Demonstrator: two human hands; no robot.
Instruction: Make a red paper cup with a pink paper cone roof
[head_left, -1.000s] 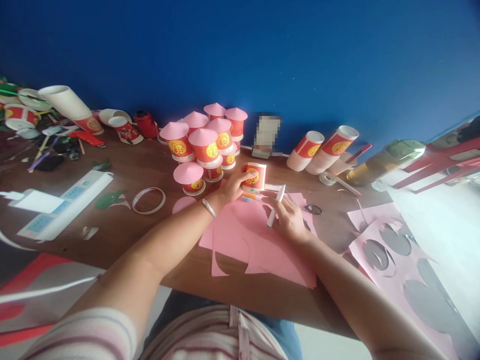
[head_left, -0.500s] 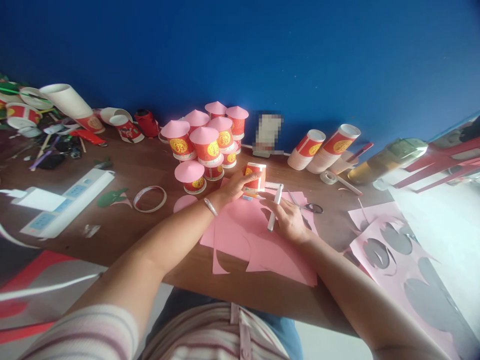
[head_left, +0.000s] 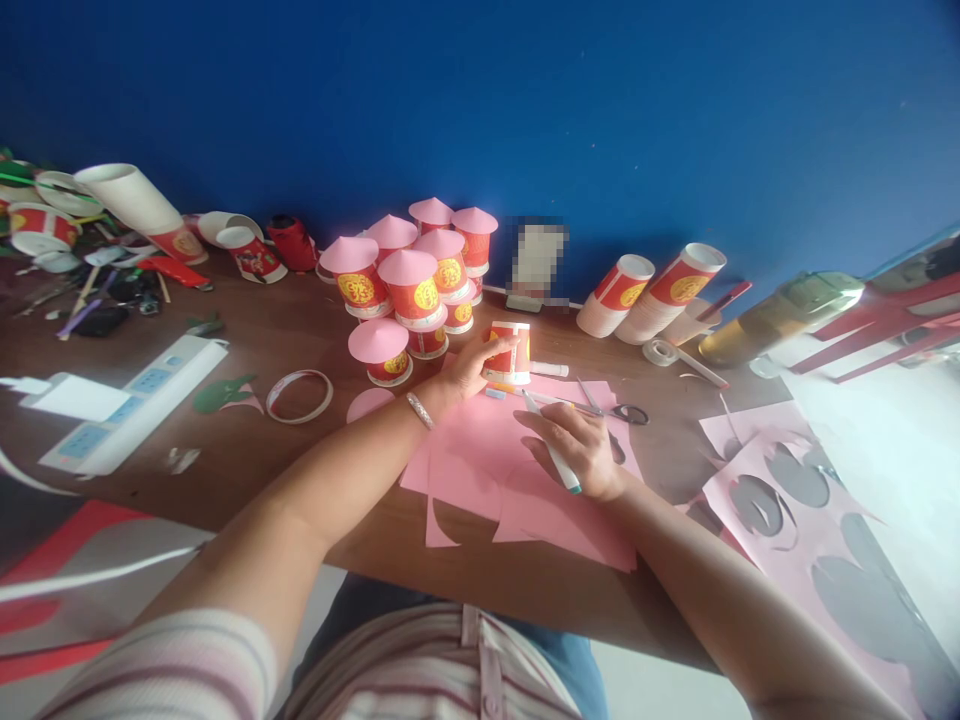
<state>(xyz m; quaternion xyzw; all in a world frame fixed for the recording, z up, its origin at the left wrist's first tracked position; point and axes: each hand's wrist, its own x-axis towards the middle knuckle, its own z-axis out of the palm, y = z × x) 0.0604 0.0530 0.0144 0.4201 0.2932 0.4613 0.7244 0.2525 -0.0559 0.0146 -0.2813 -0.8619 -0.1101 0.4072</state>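
My left hand (head_left: 472, 366) is closed around the side of a red paper cup (head_left: 517, 355), which stands upside down at the back edge of the pink paper (head_left: 480, 440). In my right hand (head_left: 581, 445) is a white marker (head_left: 553, 447), gripped with its pointed end toward the cup and its green-tinged end toward me. The tip is apart from the cup. A white marker cap (head_left: 551, 369) lies just right of the cup. Scissors (head_left: 628, 413) rest on the paper beyond my right hand.
Several cups with pink cone roofs (head_left: 407, 285) stand at the back left. Two leaning cup stacks (head_left: 671, 295), a tape roll (head_left: 660, 352) and a bottle (head_left: 780, 315) are at the right. Cut pink sheets (head_left: 795, 520) overhang the right edge. A power strip (head_left: 142, 405) lies left.
My right hand has turned the marker so its tip now points away toward the cup, and shifted slightly right. My left hand still holds the cup, which has turned a little.
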